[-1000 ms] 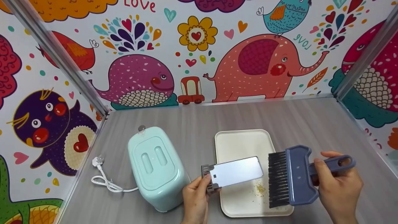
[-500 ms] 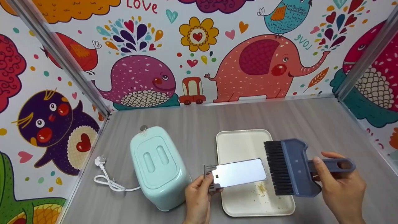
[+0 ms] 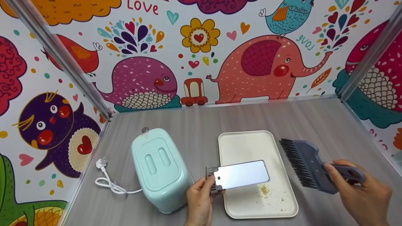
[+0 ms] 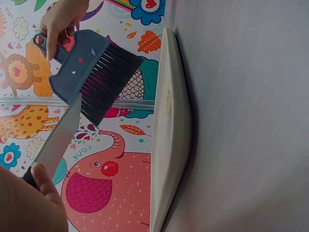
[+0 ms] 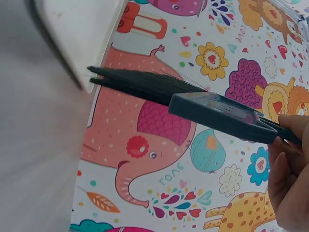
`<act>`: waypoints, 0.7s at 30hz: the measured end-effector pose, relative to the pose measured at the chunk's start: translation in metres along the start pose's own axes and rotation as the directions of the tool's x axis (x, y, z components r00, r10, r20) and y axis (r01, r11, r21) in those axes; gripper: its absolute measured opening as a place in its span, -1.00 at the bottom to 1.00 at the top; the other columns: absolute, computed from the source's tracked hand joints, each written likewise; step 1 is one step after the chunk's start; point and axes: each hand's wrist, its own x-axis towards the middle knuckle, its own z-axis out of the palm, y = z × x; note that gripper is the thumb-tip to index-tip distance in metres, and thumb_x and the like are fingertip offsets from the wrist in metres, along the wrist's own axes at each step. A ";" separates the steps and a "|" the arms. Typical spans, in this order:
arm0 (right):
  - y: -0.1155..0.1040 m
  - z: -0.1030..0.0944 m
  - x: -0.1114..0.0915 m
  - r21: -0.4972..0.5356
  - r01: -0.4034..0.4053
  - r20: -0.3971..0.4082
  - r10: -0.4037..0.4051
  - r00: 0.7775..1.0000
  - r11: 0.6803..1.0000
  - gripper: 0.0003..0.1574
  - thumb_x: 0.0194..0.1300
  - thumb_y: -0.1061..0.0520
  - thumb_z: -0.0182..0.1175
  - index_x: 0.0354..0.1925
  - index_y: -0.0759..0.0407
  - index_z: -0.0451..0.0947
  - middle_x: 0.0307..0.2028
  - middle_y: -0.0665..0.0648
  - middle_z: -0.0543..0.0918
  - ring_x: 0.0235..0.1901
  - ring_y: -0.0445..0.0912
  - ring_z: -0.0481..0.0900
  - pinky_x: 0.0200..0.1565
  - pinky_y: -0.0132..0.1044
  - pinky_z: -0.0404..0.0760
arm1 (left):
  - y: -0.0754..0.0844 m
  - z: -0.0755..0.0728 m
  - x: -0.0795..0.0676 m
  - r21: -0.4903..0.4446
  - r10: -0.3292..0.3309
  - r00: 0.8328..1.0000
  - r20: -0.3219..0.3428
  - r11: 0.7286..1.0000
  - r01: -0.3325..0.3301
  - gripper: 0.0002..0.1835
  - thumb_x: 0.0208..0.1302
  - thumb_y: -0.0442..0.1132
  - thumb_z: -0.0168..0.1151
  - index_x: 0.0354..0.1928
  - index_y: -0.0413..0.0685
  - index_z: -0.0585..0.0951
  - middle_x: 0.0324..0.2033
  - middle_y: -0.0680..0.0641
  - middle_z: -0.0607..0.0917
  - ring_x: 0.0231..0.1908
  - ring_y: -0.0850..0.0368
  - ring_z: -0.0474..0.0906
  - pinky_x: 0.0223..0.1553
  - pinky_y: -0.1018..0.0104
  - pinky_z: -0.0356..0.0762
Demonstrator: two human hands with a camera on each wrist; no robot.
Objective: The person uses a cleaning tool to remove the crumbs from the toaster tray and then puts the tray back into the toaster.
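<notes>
My left hand (image 3: 201, 196) pinches the grey slotted end of a flat, shiny metal crumb tray (image 3: 243, 175). It is held over the cream rectangular tray (image 3: 245, 142), with its surface facing up. My right hand (image 3: 366, 193) grips the handle of a wide blue-grey brush (image 3: 317, 169) with black bristles. In the head view, the brush lies off the cream tray's right edge, bristles pointing left. A heap of yellowish crumbs (image 3: 264, 189) lies on the cream tray, with smaller bits scattered nearby. Seen from the left wrist, the brush (image 4: 87, 67) is raised above the tray's level.
A mint-green toaster (image 3: 163, 166) with a covered top stands left of my left hand. Its white cord and plug (image 3: 108, 183) lie on the grey table (image 3: 194, 125) farther left. Printed panels (image 3: 201, 62) border the back and sides.
My right hand has carried the brush away from the metal crumb tray, to the right, and tilted it. My left hand and the crumb tray have barely moved.
</notes>
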 end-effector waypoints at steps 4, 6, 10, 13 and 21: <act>0.011 -0.004 0.001 0.014 0.038 0.037 -0.039 0.999 0.999 -0.70 0.10 0.54 0.49 -0.16 0.46 0.71 -0.27 0.42 0.75 -0.24 -0.84 0.33 -0.22 -0.85 0.37 | 0.001 -0.001 0.000 -0.012 -0.006 1.000 -0.005 1.000 0.006 -0.69 0.50 -0.34 0.21 0.08 -0.51 0.65 -0.13 -0.23 0.77 -0.26 0.04 0.72 -0.24 0.22 0.74; 0.019 -0.007 0.001 0.025 0.065 0.050 -0.066 0.997 0.998 -0.72 0.10 0.55 0.47 -0.18 0.44 0.71 -0.28 0.41 0.76 -0.21 -0.84 0.35 -0.18 -0.84 0.38 | 0.002 -0.001 0.000 -0.015 -0.008 1.000 -0.005 1.000 0.008 -0.69 0.50 -0.34 0.21 0.07 -0.51 0.65 -0.12 -0.23 0.77 -0.26 0.04 0.72 -0.24 0.22 0.74; 0.039 -0.011 0.003 0.031 0.163 0.067 -0.165 0.984 0.986 -0.66 0.03 0.62 0.47 -0.21 0.40 0.73 -0.35 0.37 0.76 -0.26 -0.79 0.39 -0.15 -0.83 0.39 | 0.001 -0.001 0.000 -0.016 0.002 1.000 0.003 1.000 -0.002 -0.71 0.50 -0.34 0.21 0.06 -0.50 0.67 -0.14 -0.24 0.78 -0.26 0.05 0.72 -0.25 0.22 0.73; 0.053 -0.013 0.005 0.015 0.213 0.082 -0.213 0.973 0.977 -0.57 -0.06 0.66 0.49 -0.22 0.37 0.74 -0.37 0.35 0.75 -0.27 -0.79 0.39 -0.14 -0.83 0.38 | 0.001 -0.001 0.000 -0.017 0.010 1.000 0.004 1.000 -0.010 -0.71 0.49 -0.35 0.22 0.05 -0.49 0.68 -0.16 -0.23 0.79 -0.28 0.05 0.72 -0.25 0.23 0.73; 0.081 -0.009 0.002 0.010 0.210 0.126 -0.209 0.970 0.978 -0.46 -0.18 0.73 0.47 -0.19 0.40 0.76 -0.36 0.39 0.76 -0.15 -0.86 0.31 -0.13 -0.84 0.36 | 0.000 -0.001 0.000 -0.033 0.023 1.000 0.001 0.999 -0.023 -0.69 0.46 -0.35 0.24 0.07 -0.51 0.67 -0.21 -0.22 0.79 -0.28 0.05 0.71 -0.26 0.22 0.73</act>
